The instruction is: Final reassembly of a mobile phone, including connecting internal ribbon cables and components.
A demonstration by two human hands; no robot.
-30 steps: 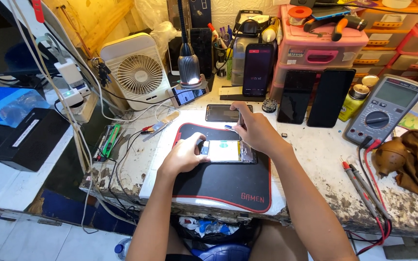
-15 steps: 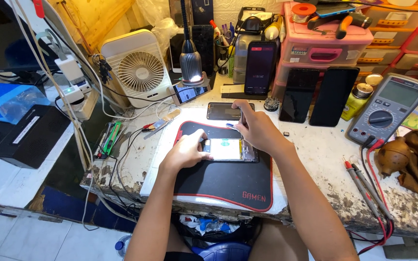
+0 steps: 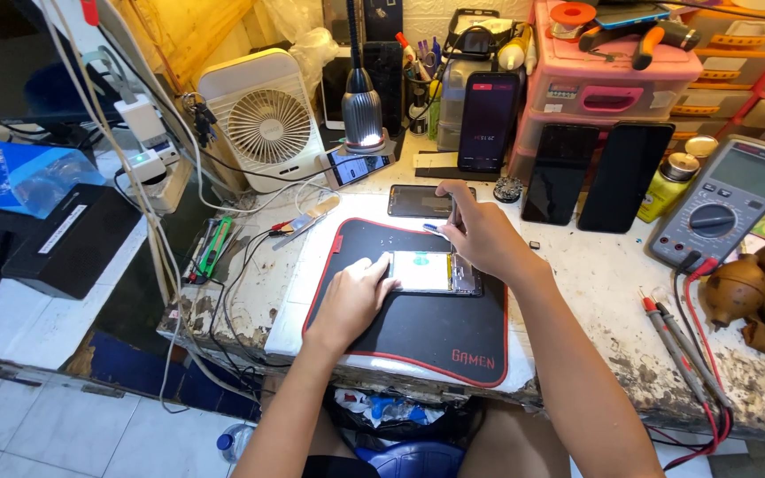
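Blue packet (image 3: 19, 174) far left, pink drawers (image 3: 613, 84) behind

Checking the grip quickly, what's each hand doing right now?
Left hand: open, fingers resting on the opened phone, steadying it.
Right hand: closed on a thin tool above the phone.

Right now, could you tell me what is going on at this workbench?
A person sits at a cluttered bench with an opened phone lying on a black mat. The left hand presses on the phone's left end, steadying it. The right hand hovers over its upper right corner, holding a thin tool that looks like tweezers. Another dark phone lies just beyond the mat, a multimeter sits to the right, and a small fan stands at the back left.
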